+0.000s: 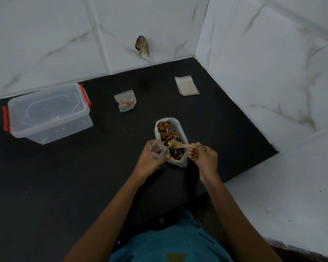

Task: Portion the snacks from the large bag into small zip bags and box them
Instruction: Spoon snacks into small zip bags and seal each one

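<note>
You are looking at one large bag (178,163) of snacks, one spoon (180,145) and one clear box (47,112) (two red latches (83,92) showing on it). Two small bags are sitting apart singly: one filled zip bag (125,103) and one open zip bag (156,149). A stack of spare bags (186,85) is lying flat, its layers blurring together, perhaps three or four. Two hands are showing: your left hand (150,157) and right hand (204,157).

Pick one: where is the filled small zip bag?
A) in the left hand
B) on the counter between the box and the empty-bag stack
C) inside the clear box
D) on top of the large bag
B: the filled zip bag lies on the counter, between the lidded box and the stack of empty bags.
</note>
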`<state>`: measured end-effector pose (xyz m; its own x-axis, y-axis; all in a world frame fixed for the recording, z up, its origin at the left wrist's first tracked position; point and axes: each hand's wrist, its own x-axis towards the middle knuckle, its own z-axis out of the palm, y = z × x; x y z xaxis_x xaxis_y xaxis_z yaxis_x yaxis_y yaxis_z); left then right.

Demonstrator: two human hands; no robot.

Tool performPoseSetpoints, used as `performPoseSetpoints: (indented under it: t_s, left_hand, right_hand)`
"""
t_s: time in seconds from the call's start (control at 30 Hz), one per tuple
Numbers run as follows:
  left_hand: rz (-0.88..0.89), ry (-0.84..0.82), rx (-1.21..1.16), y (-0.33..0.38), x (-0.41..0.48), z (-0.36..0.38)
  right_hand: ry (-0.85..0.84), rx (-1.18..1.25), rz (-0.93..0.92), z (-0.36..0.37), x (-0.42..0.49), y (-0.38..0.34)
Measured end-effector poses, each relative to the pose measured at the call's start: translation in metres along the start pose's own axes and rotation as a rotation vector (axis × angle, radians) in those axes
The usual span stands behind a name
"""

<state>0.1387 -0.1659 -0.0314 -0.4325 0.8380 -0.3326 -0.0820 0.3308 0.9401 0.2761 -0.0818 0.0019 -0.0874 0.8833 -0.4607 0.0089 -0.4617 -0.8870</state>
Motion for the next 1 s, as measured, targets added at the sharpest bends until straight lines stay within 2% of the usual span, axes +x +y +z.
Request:
performPoseSetpoints:
  t_s: [0.13,0.37,0.53,0.83,1.0]
  left_hand:
    - [-0.003,0.001,-0.01,-0.001,0.0,0.0]
    - [-0.002,0.002,0.004,0.001,0.0,0.0]
    - [0.02,-0.005,0.0,0.0,-0.002,0.0]
    - [0.173,0.129,0.072,0.009,0.001,0.003]
    - [0.163,0.162,0.095,0.015,0.006,0.008]
  right_hand:
    - [0.011,0.113,0.049,-0.005,0.001,-0.004]
    - [0.016,-0.009,-0.017,-0.005,0.0,0.0]
    - [0.002,0.075,0.033,-0.006,-0.001,-0.004]
    - [-0.06,0.14,-0.012,-0.007,-0.011,-0.027]
    - [-0.12,0.15,-0.072,-0.003,-0.025,-0.041]
